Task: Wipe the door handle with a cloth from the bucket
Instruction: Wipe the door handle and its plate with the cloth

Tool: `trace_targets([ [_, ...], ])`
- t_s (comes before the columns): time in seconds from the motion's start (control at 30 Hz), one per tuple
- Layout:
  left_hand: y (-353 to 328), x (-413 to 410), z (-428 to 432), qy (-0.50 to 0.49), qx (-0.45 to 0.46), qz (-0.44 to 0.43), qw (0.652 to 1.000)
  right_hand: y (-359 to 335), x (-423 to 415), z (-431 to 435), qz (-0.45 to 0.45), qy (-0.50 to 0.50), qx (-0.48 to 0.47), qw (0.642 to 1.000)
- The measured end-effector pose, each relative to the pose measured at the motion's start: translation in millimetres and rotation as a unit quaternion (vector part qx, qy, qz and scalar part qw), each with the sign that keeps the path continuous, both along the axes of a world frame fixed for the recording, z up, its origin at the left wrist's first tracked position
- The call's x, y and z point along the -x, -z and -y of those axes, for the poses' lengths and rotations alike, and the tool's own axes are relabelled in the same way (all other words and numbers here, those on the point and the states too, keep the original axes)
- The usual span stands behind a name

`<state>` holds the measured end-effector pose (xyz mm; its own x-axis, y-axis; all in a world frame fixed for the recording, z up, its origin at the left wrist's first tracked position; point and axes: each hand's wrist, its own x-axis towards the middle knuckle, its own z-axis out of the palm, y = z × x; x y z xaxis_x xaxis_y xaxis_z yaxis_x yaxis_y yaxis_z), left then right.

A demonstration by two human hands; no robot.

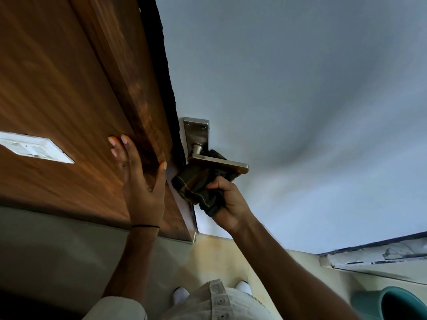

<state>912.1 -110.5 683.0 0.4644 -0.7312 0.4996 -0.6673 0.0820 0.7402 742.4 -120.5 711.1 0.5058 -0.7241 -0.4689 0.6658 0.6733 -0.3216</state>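
A metal lever door handle (221,164) juts from its steel backplate (196,132) on the pale blue door (300,100). My right hand (228,202) is shut on a dark checked cloth (196,185), which is pressed up against the underside of the lever and bunched behind it. My left hand (141,179) lies flat with spread fingers on the brown wooden door frame (69,88), just left of the handle. The teal bucket (397,303) stands on the floor at the lower right, partly cut off by the frame edge.
A white switch plate (34,146) is set in the wood panel at far left. A worn white threshold (374,252) runs along the floor at right. My white shoes (182,294) stand on cream floor tiles below the handle.
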Motion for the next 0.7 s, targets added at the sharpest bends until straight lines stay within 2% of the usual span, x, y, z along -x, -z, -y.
trace_targets([
  [0.13,0.3,-0.3,0.5,-0.008,0.005,0.001,1.000,0.6,30.2,-8.2,-0.020,0.049,0.004,0.999],
  [0.33,-0.6,6.8,2.3,-0.026,0.015,0.000,1.000,0.2,54.3,-6.0,-0.198,0.072,0.066,0.975],
  [0.43,1.6,6.2,3.1,-0.023,0.016,-0.004,1.000,-13.8,57.7,1.6,-0.331,0.060,0.165,0.927],
  [0.47,2.5,7.0,3.3,-0.023,0.016,-0.005,1.000,-17.9,63.0,3.7,-0.390,0.055,0.219,0.893],
  [0.5,3.1,8.4,3.8,-0.022,0.017,-0.007,1.000,-22.9,67.8,4.4,-0.466,0.049,0.284,0.837],
  [0.57,2.5,10.9,4.7,-0.022,0.022,-0.007,0.999,-31.4,66.3,5.1,-0.646,0.027,0.394,0.653],
  [0.6,2.5,12.0,5.2,-0.024,0.025,-0.006,0.999,-34.5,60.5,5.5,-0.707,0.019,0.420,0.568],
  [0.63,2.9,13.2,5.5,-0.025,0.028,-0.005,0.999,-36.6,52.2,4.4,-0.743,0.020,0.437,0.507],
  [0.7,1.1,6.6,0.4,-0.043,0.035,-0.008,0.998,-37.1,25.8,1.4,-0.757,0.011,0.495,0.428],
])
